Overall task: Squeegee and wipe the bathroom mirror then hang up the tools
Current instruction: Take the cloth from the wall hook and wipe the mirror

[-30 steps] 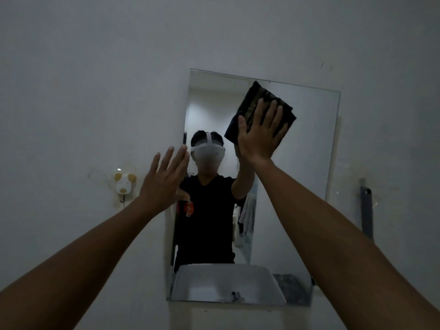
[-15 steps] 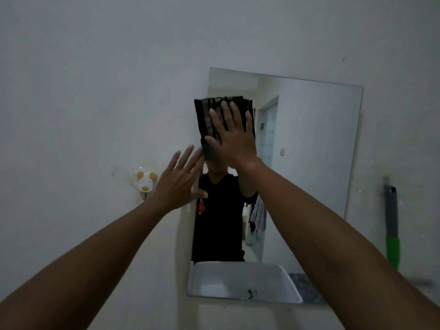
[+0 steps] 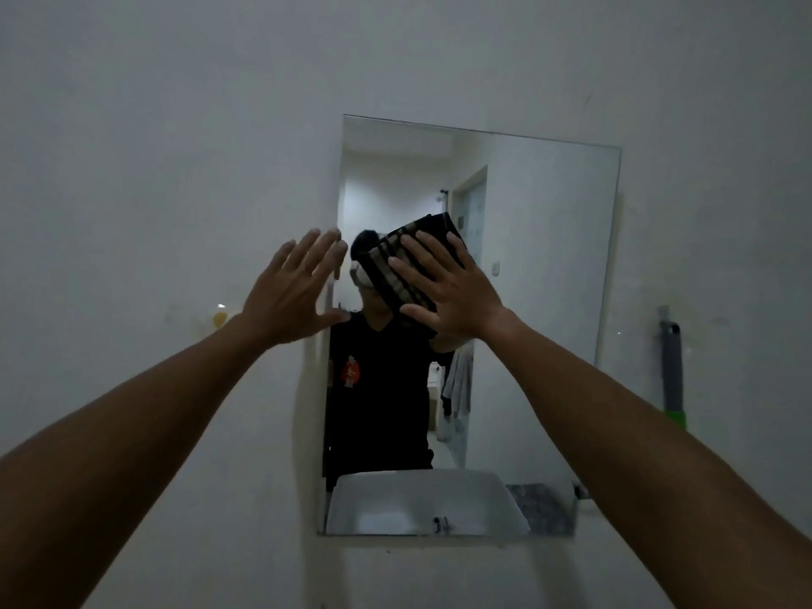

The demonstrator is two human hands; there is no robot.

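Two hands work at the mirror (image 3: 540,265): the right hand (image 3: 448,292), flat and spread, presses the dark cloth (image 3: 395,265), now swept down to the glass's left-middle from its top; the left hand (image 3: 294,292) hovers open, empty, beside the mirror's left edge. Wiping continues; the squeegee (image 3: 671,367) already hangs right of the mirror.

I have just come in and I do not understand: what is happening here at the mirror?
A person is wiping the wall mirror. The right hand presses a dark folded cloth flat against the glass, fingers spread. The left hand is open and holds nothing, at the mirror's left edge. A squeegee with a grey and green handle hangs on the wall to the right, untouched.
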